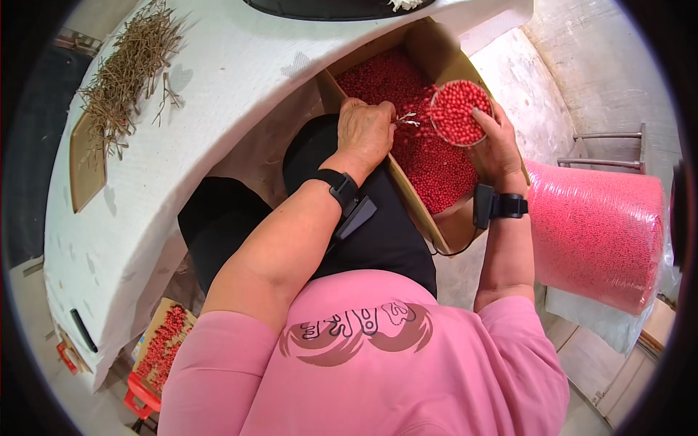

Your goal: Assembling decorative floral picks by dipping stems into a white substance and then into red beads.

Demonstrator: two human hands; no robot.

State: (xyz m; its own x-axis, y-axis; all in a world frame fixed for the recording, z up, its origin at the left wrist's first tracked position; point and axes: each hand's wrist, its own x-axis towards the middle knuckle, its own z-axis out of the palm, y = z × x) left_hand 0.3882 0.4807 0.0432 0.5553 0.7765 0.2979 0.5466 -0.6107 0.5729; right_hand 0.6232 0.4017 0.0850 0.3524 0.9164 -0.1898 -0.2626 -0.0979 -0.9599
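Note:
My left hand (363,131) is closed in a pinch over the left edge of a cardboard box (414,192). Thin whitish stems (409,119) poke out from its fingertips toward the box's middle; how many it holds is hidden. In my right hand (502,149) is a round cup, its rim tilted toward me, filled with shiny red berry-like balls (458,112). The hand wraps the cup's right side, with the thumb over the rim. Below and behind the cup, smaller or more distant red balls (440,178) cover the box's floor.
A white-covered table (240,80) curves along the left and far side, bearing a heap of dry brown twigs (134,69) by a tan tray (86,171). At right lies a large clear bag of red balls (596,232). Lower left, a tray of red sprigs (163,341) rests on a red stool (142,396).

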